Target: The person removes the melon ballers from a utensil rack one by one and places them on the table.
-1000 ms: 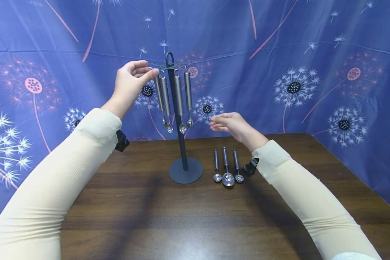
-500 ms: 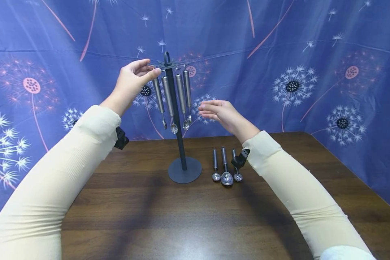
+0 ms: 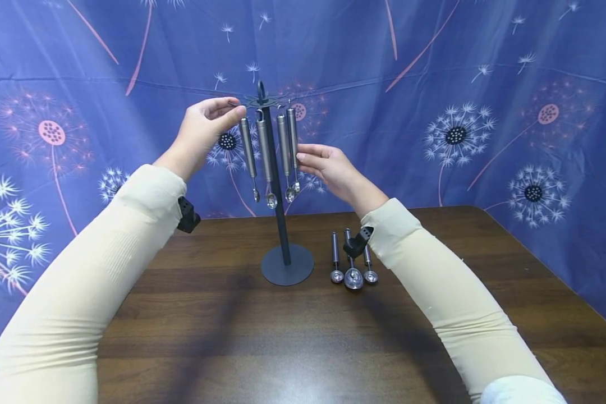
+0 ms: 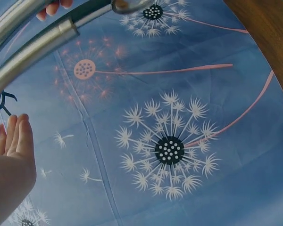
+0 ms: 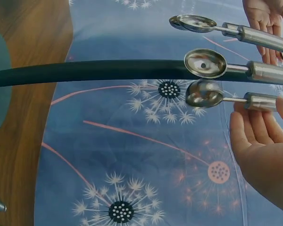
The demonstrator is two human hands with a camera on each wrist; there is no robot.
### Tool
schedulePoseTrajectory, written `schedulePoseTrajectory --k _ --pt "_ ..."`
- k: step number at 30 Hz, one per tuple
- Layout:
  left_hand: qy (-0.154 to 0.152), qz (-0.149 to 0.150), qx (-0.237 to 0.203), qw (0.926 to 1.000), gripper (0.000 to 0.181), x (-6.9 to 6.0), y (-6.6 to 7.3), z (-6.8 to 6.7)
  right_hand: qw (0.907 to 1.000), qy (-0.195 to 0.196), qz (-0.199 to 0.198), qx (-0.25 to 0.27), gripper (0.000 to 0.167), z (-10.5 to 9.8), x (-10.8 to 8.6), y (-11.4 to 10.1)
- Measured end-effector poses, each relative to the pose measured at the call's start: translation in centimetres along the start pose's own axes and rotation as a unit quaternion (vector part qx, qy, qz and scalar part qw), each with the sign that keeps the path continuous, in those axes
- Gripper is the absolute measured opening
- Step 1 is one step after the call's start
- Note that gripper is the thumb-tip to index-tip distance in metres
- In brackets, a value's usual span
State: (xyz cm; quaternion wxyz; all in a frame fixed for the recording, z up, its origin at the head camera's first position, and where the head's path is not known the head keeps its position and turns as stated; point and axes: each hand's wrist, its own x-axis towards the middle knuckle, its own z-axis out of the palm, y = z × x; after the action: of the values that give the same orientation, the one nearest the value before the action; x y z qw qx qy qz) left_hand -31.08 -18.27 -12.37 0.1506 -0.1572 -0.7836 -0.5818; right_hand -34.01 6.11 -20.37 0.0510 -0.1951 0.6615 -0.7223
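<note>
A dark metal rack (image 3: 282,219) stands upright on a round base, with several steel melon ballers hanging bowl-down from its hooks. My left hand (image 3: 194,132) is at the rack's top left, thumb and fingers pinching the end of a hook. On the other side my right hand (image 3: 335,171) pinches the lower handle of the rightmost melon baller (image 3: 292,132). In the right wrist view, thumb and fingers lie on either side of that handle (image 5: 260,101), its bowl free. In the left wrist view my left hand (image 4: 14,155) shows partly, at the hook arms.
Right of the base, two small scoops (image 3: 335,249) (image 3: 371,276) and a larger one (image 3: 353,279) lie side by side on the brown wooden table (image 3: 207,336). My wrist camera partly covers them. A blue dandelion-print curtain (image 3: 384,134) hangs behind.
My right hand has moved left and up to the rightmost melon baller and now pinches it. The hanging melon ballers have shifted slightly around the rack; my left hand stays at the hook.
</note>
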Motion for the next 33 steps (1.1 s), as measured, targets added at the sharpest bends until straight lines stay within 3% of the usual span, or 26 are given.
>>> schedulePoseTrajectory --k 9,15,21,25,29,33 --pt "-0.012 0.013 -0.061 0.998 0.051 0.3 -0.4 -0.2 0.9985 0.039 -0.023 0.03 0.038 0.4 0.2 -0.2" --pt "0.011 0.019 -0.106 0.9942 0.051 0.2 -0.7 0.0 0.9978 0.054 -0.032 0.021 0.038 0.2 0.1 -0.3" --pt "0.04 0.027 -0.186 0.9813 0.047 0.5 -1.0 0.6 0.9977 0.059 -0.031 0.014 0.039 0.0 -0.1 -0.7" --pt "0.046 0.032 -0.23 0.9715 0.043 0.6 -1.1 0.9 0.9967 0.073 -0.022 -0.028 0.038 0.1 -0.3 -1.3" --pt "0.048 0.034 -0.241 0.9687 0.043 0.5 -1.1 1.0 0.9947 0.077 -0.016 -0.067 0.038 0.2 -0.5 -1.9" --pt "0.047 0.031 -0.237 0.97 0.047 0.4 -1.1 1.0 0.9947 0.084 -0.005 -0.06 0.039 0.3 -0.6 -2.4"
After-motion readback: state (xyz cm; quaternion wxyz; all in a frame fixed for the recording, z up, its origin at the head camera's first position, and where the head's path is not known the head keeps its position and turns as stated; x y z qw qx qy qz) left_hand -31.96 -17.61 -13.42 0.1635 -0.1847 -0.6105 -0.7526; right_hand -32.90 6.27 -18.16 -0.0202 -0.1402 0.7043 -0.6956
